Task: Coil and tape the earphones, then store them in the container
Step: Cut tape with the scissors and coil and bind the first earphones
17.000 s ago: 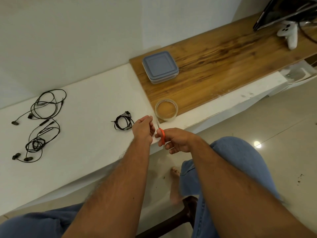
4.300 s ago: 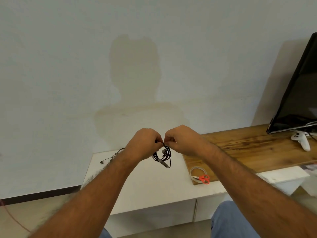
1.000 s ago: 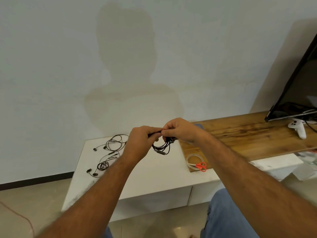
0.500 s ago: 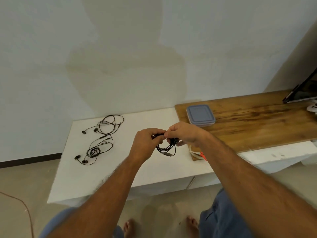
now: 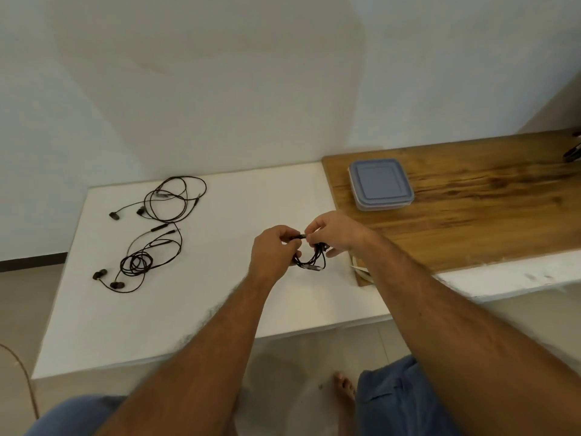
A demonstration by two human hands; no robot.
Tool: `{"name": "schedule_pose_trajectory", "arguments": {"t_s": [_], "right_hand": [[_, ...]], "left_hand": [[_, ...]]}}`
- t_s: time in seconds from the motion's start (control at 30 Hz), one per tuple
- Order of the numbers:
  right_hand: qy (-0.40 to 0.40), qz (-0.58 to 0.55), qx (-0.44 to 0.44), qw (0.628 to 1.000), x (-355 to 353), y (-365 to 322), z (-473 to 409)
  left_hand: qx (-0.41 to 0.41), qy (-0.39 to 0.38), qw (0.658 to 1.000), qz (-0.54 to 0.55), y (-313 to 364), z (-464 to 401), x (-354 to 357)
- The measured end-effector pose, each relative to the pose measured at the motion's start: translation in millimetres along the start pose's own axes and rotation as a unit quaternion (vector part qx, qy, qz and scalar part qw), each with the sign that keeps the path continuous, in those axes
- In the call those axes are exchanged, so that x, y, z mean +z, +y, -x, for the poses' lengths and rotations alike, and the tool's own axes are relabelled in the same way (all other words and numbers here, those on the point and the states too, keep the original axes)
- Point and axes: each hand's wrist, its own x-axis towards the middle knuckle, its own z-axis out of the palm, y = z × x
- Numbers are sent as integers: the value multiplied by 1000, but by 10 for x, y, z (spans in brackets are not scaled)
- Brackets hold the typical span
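Both hands hold a small coil of black earphones [image 5: 311, 262] just above the white table [image 5: 195, 309]. My left hand [image 5: 274, 251] pinches the coil's left side, and my right hand [image 5: 334, 233] pinches its top right. A clear plastic container with a blue-grey lid [image 5: 379, 184], shut, sits on the wooden board [image 5: 478, 215] behind my right hand. Two loose black earphone sets lie at the table's left: one [image 5: 166, 199] farther back, one [image 5: 138, 261] nearer. A tape roll [image 5: 358, 268] peeks out under my right forearm.
The wooden board overlaps the right end of the white table. A dark object [image 5: 573, 154] sits at the board's far right edge. A white wall stands close behind the table. My knees in blue jeans and a bare foot [image 5: 344, 390] are below the table's front edge.
The view has tilted down, and the table looks larger. My hands kept hold of the coiled earphones and lowered them closer to the table. The scissors are now hidden behind my right arm.
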Motion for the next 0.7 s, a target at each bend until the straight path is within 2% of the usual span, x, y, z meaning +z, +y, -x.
{"name": "schedule_pose_trajectory", "arguments": {"t_s": [0.1,0.17,0.33,0.5,0.7], "right_hand": [[26,15,1,1000,78,112,-145],[56,39,-12,998,130,186,-222],[116,170,-45,978,234,260,-328],[119,245,-48,961,294,263,-362],[112,284,-65,950,300,271,-407]], "left_hand": [[-5,11,999,-43,-126,-102,99],[20,24,992,-121,-182,-144,143],[45,33,964,-262,-244,-211,205],[30,15,957,-287,-299,-284,213],[13,12,964,-264,-356,-354,241]]}}
